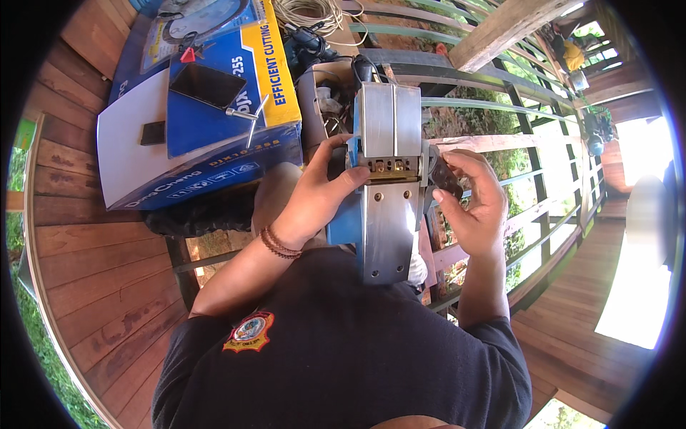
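An electric hand planer point(388, 236) with a blue body lies upside down in front of me, its two silver sole plates facing up. Between the plates, the cutter drum point(391, 169) shows with brass-coloured parts in its slot. My left hand point(314, 200) grips the planer's left side, the thumb lying at the drum's left end. Over on the right side, the fingers and thumb of my right hand point(477, 207) close around a dark, curved part point(446, 176) beside the drum. Whether that part is still attached to the planer, I cannot tell.
At left stands a blue, yellow and white box point(214, 171) carrying a phone point(207, 87), a T-handle wrench point(251, 118) and a small dark rectangular piece point(152, 133). Beyond lie a cable coil point(309, 16) and an open carton point(325, 89). Spaced metal bars point(529, 136) with gaps run to the right.
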Available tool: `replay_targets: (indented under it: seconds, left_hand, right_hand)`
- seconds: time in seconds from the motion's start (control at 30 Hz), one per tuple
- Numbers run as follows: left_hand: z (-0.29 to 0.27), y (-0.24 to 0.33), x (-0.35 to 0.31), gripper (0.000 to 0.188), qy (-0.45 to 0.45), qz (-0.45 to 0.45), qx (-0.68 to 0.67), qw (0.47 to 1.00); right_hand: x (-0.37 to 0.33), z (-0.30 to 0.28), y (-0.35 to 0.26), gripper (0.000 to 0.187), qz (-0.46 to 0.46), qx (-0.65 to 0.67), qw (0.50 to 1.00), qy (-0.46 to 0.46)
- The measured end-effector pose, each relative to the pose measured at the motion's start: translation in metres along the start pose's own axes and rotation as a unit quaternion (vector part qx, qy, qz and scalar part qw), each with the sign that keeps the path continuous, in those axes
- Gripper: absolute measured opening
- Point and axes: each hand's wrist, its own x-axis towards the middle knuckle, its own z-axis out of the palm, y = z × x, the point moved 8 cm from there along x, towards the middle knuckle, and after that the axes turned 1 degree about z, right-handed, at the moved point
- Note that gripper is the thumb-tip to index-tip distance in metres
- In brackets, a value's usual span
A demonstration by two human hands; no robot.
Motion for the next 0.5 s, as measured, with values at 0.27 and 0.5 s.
replay_targets:
  seconds: [0.27, 0.5]
  left_hand:
    - [-0.007, -0.003, 0.003, 0.061, 0.011, -0.007, -0.081, 0.997]
    - [-0.012, -0.003, -0.003, 0.056, 0.003, -0.011, -0.08, 0.997]
  right_hand:
    - [-0.021, 0.029, 0.014, 0.053, 0.201, 0.157, 0.966, 0.051]
    - [-0.031, 0.039, 0.02, 0.019, 0.262, 0.44, 0.847, 0.143]
